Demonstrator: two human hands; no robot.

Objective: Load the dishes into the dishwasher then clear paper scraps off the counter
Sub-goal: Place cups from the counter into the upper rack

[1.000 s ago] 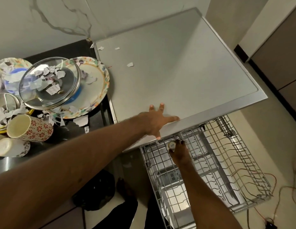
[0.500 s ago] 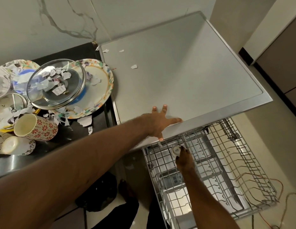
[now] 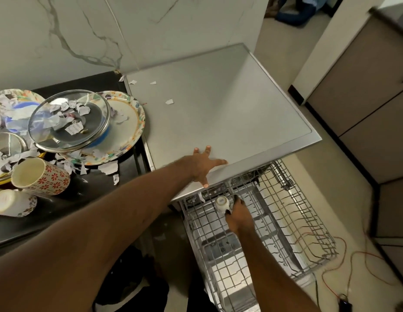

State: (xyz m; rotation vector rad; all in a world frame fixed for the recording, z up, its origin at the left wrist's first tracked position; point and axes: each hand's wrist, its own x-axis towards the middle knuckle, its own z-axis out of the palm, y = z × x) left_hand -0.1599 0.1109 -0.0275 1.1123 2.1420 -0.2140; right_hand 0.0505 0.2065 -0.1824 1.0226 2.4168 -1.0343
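My left hand (image 3: 202,164) lies flat, fingers spread, on the grey dishwasher top (image 3: 229,113) near its front edge. Below it the wire rack (image 3: 293,221) is pulled out. My right hand (image 3: 237,213) holds a small white cup (image 3: 222,203) upside down at the rack's back left corner. On the black counter (image 3: 90,192) to the left stand a flowered plate (image 3: 126,131) with a glass lid (image 3: 70,122) on it, a flowered mug (image 3: 42,176) on its side and a second cup (image 3: 13,202). Paper scraps (image 3: 108,167) lie over the dishes, the counter and the dishwasher top.
More plates and a metal lid (image 3: 7,143) sit at the far left edge. A marble wall rises behind the counter. Beige cabinets (image 3: 362,91) stand to the right. Orange cables (image 3: 344,262) trail over the floor beside the rack.
My right hand has brought the small white cup slightly right and down into the rack's back corner. My left hand stays flat on the dishwasher top. The view has shifted a little.
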